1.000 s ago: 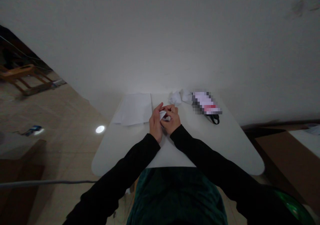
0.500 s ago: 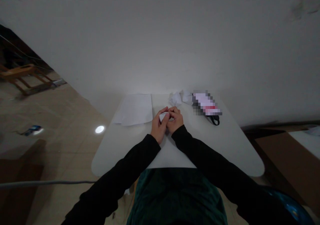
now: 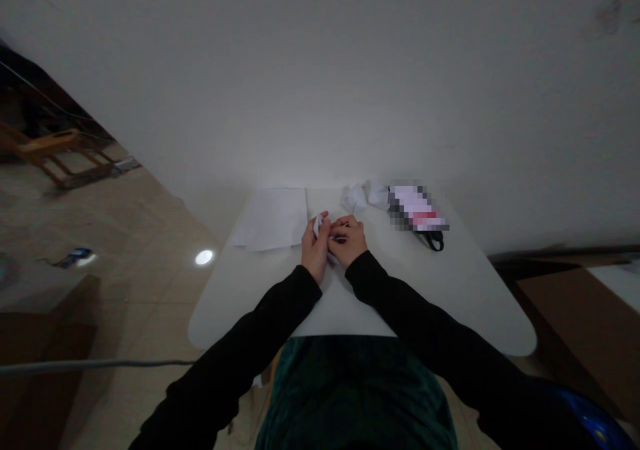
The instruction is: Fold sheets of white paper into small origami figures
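Observation:
Over the middle of a white table, my left hand and my right hand are pressed together. Between their fingers sits a small folded piece of white paper, pinched from both sides. Only an edge of the paper shows above my left fingers; the rest is hidden by the hands. Both arms wear black sleeves.
A stack of white paper sheets lies at the table's far left. Crumpled white paper pieces lie at the far edge, beside a blurred pink and white object with a black strap. The white wall stands just behind the table.
My hands have drawn closer together and the paper has been turned, so it now sticks up by my left fingertips. The view has shifted slightly.

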`<state>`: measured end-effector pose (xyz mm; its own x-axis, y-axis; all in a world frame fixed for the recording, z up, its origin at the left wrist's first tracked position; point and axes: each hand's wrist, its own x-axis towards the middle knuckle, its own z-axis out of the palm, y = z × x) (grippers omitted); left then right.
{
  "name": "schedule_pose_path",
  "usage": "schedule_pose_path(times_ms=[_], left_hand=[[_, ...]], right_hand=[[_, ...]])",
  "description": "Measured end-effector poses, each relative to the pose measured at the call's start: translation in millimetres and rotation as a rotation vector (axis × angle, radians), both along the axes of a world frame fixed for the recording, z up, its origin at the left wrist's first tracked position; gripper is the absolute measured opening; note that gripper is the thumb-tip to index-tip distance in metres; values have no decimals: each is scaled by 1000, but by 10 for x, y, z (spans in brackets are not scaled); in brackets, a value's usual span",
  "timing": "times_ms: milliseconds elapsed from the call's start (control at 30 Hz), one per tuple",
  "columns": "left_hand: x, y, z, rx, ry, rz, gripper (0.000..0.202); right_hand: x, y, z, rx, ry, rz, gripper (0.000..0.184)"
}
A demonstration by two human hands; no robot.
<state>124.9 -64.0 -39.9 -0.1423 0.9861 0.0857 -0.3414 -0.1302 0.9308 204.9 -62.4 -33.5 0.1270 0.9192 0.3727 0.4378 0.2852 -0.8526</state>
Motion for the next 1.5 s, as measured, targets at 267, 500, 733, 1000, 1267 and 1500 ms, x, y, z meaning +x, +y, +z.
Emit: schedule_pose_path(times_ms=[267, 500, 733, 1000, 1267, 1500], left_hand=[[-28, -12, 230, -108, -222, -108, 55], [-51, -15, 262, -13, -187, -171, 61], [-37, -34, 75, 59, -5, -140, 39], [-136, 25, 59, -30, 158, -33, 42], [-197, 73, 35, 59, 355, 3, 36], [-203, 59, 77, 152, 483, 97, 26]], right_hand=[[-3, -35, -41, 98, 39, -31, 12], [52, 3, -43, 212, 81, -98, 8], [139, 91, -47, 217, 207, -77, 8], [117, 76, 49, 50, 437, 13, 26], [196, 199, -40, 14, 381, 31, 22], [164, 152, -26, 25, 393, 13, 21]])
